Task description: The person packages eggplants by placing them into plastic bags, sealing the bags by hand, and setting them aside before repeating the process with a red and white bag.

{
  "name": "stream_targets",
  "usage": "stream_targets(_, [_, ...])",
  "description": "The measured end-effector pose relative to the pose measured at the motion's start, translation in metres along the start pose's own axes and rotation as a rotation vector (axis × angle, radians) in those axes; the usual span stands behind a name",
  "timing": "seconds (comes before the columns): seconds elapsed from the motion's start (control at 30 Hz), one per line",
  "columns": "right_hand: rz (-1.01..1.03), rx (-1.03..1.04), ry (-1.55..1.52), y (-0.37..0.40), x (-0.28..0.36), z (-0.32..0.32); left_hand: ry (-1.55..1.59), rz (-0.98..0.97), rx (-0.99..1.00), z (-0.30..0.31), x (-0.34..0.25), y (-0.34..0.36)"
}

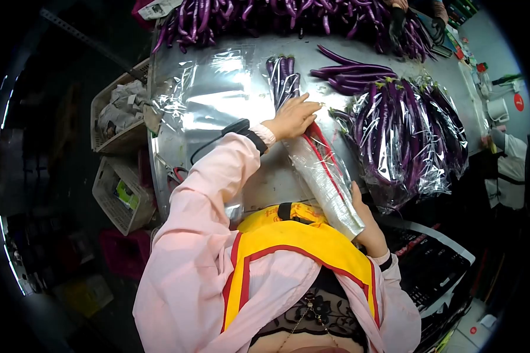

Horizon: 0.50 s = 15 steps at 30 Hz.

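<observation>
A bundle of long purple eggplants (284,76) in clear plastic lies in front of me on the metal table. Toward me, its lower part runs into a long silvery sleeve (318,170) with red edging. My left hand (294,117) grips across the bundle where the eggplants meet the sleeve, fingers bent over the top. At the sleeve's near end, my right hand (368,223) cups it from the right side; some of its fingers are hidden. To the right of the sleeve sit several bagged eggplants (400,135). Loose eggplants (353,76) lie just beyond them.
A large eggplant pile (247,17) spans the table's far side, where another person's gloved hand (397,29) reaches in. Flat clear bags (218,88) lie on the metal table (259,176) at left. Crates (115,203) stand beside its left edge.
</observation>
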State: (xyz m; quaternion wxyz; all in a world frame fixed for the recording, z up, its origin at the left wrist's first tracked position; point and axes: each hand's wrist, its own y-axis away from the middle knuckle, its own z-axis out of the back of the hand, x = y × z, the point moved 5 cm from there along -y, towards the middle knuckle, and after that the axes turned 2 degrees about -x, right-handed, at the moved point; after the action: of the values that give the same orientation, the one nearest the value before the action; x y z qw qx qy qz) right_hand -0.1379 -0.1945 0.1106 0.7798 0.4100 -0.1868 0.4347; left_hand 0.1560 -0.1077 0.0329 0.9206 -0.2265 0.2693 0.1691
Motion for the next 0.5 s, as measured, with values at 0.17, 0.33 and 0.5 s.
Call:
stream_targets(0.17, [0.088,-0.09,-0.045,-0.005,0.003,0.0,-0.066,-0.051,0.243,-0.023,0.008,0.006])
stream_targets(0.33, [0.201,0.017,0.131,0.055,0.052,0.05,-0.167,-0.019,0.222,-0.016,0.033,0.029])
stream_targets(0.5, [0.323,-0.614,-0.172,0.164,0.031,0.179,-0.193,0.077,0.269,0.0,0.052,0.034])
